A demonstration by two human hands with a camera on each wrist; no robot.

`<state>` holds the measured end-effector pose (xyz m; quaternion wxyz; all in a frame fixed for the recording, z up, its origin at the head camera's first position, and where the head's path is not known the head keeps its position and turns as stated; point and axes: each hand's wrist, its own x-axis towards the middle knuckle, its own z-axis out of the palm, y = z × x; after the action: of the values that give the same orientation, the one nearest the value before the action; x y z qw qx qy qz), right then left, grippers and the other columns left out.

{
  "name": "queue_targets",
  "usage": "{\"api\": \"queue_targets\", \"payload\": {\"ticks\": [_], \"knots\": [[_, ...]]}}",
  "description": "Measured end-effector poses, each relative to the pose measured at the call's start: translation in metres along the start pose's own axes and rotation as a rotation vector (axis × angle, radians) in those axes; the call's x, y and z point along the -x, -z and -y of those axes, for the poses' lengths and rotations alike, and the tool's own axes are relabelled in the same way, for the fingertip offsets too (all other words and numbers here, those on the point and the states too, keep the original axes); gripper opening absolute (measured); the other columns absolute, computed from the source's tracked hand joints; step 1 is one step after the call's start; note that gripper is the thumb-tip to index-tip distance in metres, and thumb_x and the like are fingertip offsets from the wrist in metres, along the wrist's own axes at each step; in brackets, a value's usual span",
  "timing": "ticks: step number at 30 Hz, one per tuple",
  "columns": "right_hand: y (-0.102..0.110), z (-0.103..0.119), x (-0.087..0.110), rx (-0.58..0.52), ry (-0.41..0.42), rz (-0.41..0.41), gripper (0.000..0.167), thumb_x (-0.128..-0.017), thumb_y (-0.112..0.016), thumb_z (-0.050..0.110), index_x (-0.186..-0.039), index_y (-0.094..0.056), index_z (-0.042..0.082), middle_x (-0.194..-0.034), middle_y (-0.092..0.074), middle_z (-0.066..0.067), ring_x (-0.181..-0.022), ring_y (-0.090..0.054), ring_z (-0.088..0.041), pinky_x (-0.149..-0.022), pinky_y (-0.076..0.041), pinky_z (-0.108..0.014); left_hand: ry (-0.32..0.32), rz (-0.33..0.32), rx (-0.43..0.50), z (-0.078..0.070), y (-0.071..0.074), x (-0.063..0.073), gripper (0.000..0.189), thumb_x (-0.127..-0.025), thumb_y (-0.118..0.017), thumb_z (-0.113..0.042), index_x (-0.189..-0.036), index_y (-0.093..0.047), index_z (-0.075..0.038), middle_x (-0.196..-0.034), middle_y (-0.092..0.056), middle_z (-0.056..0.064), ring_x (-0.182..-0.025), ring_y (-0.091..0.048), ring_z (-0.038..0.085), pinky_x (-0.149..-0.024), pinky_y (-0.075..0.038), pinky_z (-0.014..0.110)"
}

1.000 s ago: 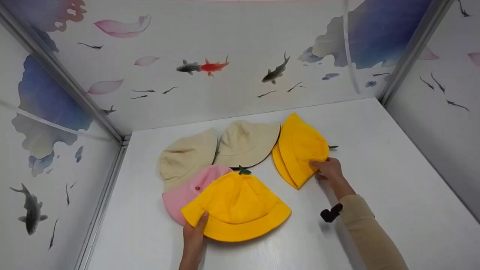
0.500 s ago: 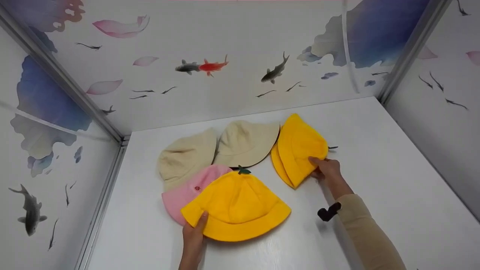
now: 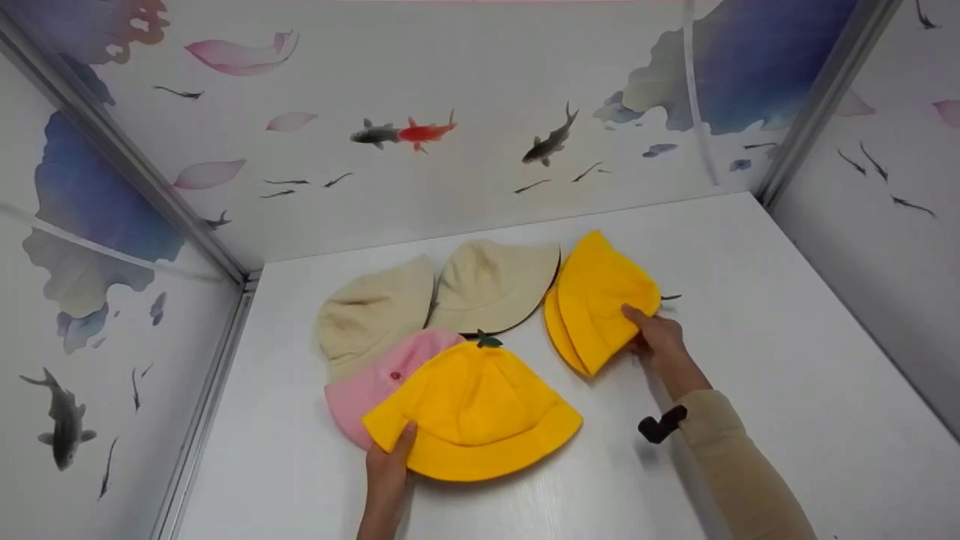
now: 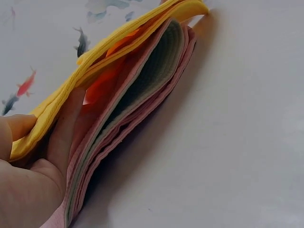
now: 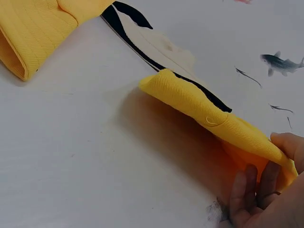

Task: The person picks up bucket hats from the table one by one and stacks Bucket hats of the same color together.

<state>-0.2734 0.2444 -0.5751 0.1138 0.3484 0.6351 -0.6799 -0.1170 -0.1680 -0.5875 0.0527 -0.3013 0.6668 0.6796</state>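
In the head view my left hand (image 3: pixel 388 472) pinches the left brim of a yellow bucket hat (image 3: pixel 487 405) with a green leaf on top. That hat overlaps a pink hat (image 3: pixel 364 397); the left wrist view shows the folded layers of pink fabric (image 4: pixel 128 123) just below the yellow brim. Farther right, my right hand (image 3: pixel 660 341) grips the lower edge of a second yellow hat (image 3: pixel 604 300), folded flat, its stem pointing right. Seen from the right wrist, the thumb lies above the cloth and the fingers (image 5: pixel 240 190) are beneath it.
Two beige hats lie at the back, the left one (image 3: pixel 375 307) partly under the pink hat and the other (image 3: pixel 491 285) with a dark brim edge, against the second yellow hat. Printed walls enclose the white table (image 3: pixel 787 360) behind and at both sides.
The right hand and the second yellow hat shift slightly, with the hat's edge lifting a little to the right. The left hand and its hat stay almost still.
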Motion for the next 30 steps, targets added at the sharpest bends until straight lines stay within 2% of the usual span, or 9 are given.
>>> {"api": "queue_targets", "payload": {"ticks": [3,8,10,14,19,30], "knots": [[0.001,-0.001,0.0,-0.001,0.014,-0.004,0.071,-0.092,-0.069,0.044,-0.15,-0.042,0.014,-0.122,-0.054,-0.002,-0.091,-0.055,-0.013,-0.08,-0.052,-0.02,-0.001,-0.001,-0.013,0.0,0.0,-0.001,0.084,-0.089,-0.066,-0.059,-0.151,-0.037,-0.011,-0.148,-0.051,0.013,-0.124,-0.054,0.026,-0.117,-0.04,0.046],[0.001,-0.002,0.003,-0.02,0.025,-0.004,0.072,-0.096,-0.065,0.042,-0.157,-0.033,0.019,-0.151,-0.046,-0.003,-0.12,-0.049,-0.017,-0.11,-0.044,-0.026,0.001,-0.001,-0.016,0.001,0.0,-0.003,0.087,-0.087,-0.066,-0.061,-0.151,-0.037,-0.01,-0.149,-0.05,0.014,-0.124,-0.053,0.027,-0.117,-0.039,0.047],[0.001,-0.001,0.004,-0.045,0.027,-0.005,0.072,-0.097,-0.063,0.04,-0.158,-0.031,0.02,-0.156,-0.043,-0.002,-0.126,-0.046,-0.016,-0.117,-0.04,-0.029,0.006,-0.007,-0.016,0.001,0.0,-0.003,0.086,-0.087,-0.066,-0.061,-0.151,-0.037,-0.011,-0.149,-0.05,0.013,-0.125,-0.053,0.026,-0.117,-0.039,0.047],[0.001,0.001,0.007,-0.098,0.048,-0.013,0.069,-0.099,-0.062,0.034,-0.158,-0.029,0.02,-0.159,-0.04,-0.001,-0.129,-0.046,-0.015,-0.118,-0.038,-0.029,-0.01,-0.012,-0.014,0.0,-0.001,-0.002,0.084,-0.089,-0.065,-0.059,-0.151,-0.037,-0.01,-0.149,-0.05,0.014,-0.124,-0.053,0.026,-0.117,-0.04,0.047],[0.001,0.003,0.013,-0.085,0.104,-0.019,0.066,-0.101,-0.057,0.027,-0.159,-0.027,0.015,-0.159,-0.039,-0.005,-0.129,-0.046,-0.016,-0.118,-0.038,-0.03,-0.045,-0.026,-0.037,0.0,-0.001,-0.001,0.081,-0.09,-0.065,-0.058,-0.15,-0.038,-0.009,-0.147,-0.051,0.015,-0.123,-0.055,0.026,-0.116,-0.041,0.046],[0.001,0.006,0.025,-0.018,0.192,-0.053,0.061,-0.103,-0.047,0.023,-0.158,-0.023,0.01,-0.156,-0.038,-0.009,-0.129,-0.044,-0.022,-0.119,-0.037,-0.036,-0.017,-0.037,-0.039,0.001,-0.001,-0.003,0.083,-0.09,-0.066,-0.057,-0.151,-0.038,-0.009,-0.149,-0.05,0.015,-0.127,-0.053,0.028,-0.117,-0.039,0.047]]}}
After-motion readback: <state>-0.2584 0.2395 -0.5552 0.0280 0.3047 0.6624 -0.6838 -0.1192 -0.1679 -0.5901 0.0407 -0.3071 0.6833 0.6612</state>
